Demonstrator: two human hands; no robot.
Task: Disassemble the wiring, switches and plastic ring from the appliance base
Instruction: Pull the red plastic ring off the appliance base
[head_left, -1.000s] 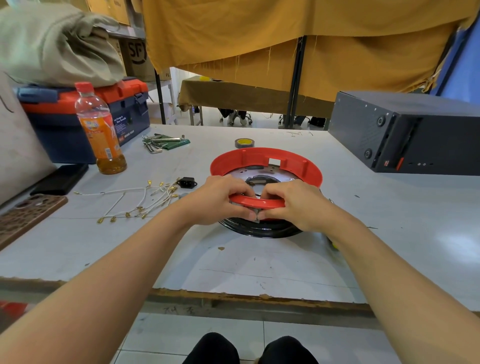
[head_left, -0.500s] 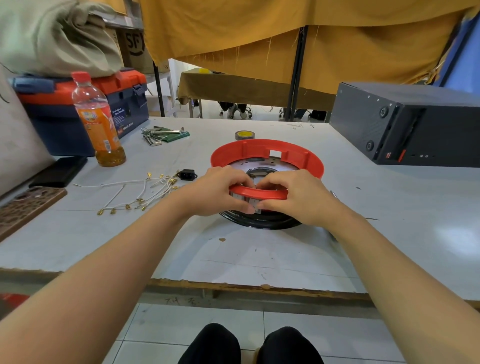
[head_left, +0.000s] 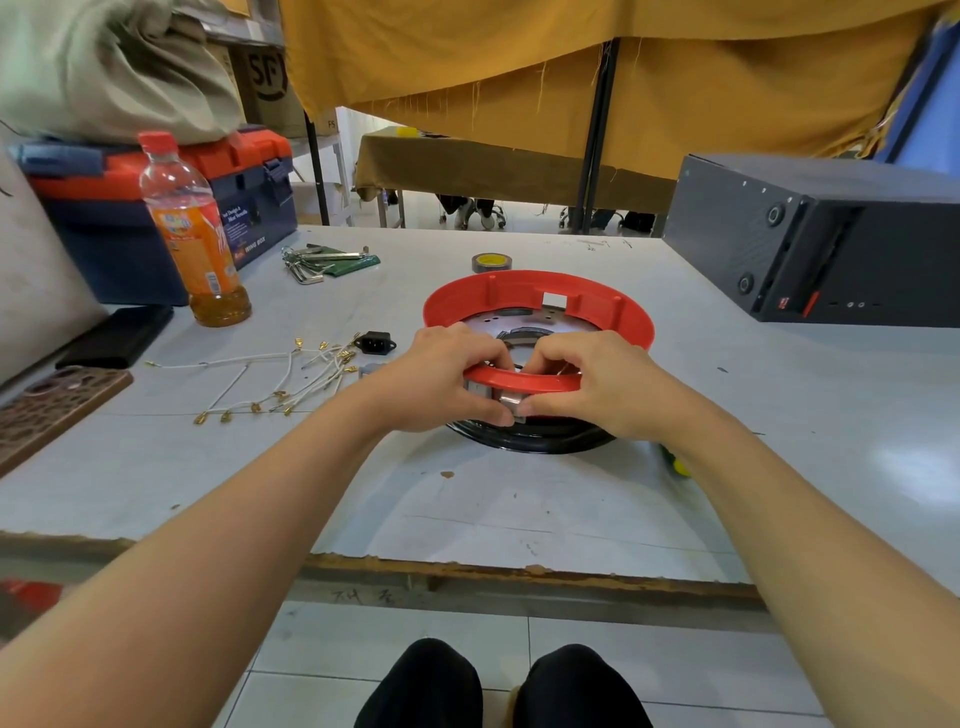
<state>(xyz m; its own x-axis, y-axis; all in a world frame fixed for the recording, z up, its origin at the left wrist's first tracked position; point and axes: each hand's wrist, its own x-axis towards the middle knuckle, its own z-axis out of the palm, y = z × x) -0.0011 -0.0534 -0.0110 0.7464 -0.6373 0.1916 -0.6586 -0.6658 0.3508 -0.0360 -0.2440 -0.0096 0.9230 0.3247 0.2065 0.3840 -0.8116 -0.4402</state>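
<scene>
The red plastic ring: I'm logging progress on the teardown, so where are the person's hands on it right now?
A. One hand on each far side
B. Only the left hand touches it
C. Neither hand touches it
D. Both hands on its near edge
D: the left hand and right hand both grip the near edge of the red plastic ring, side by side, above the black base.

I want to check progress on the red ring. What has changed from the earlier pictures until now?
Very little. Both the left hand and right hand still grip the near edge of the red ring, which stays tilted, near side raised above the black base. No grip was let go. The wires, bottle and tape roll lie as before.
</scene>
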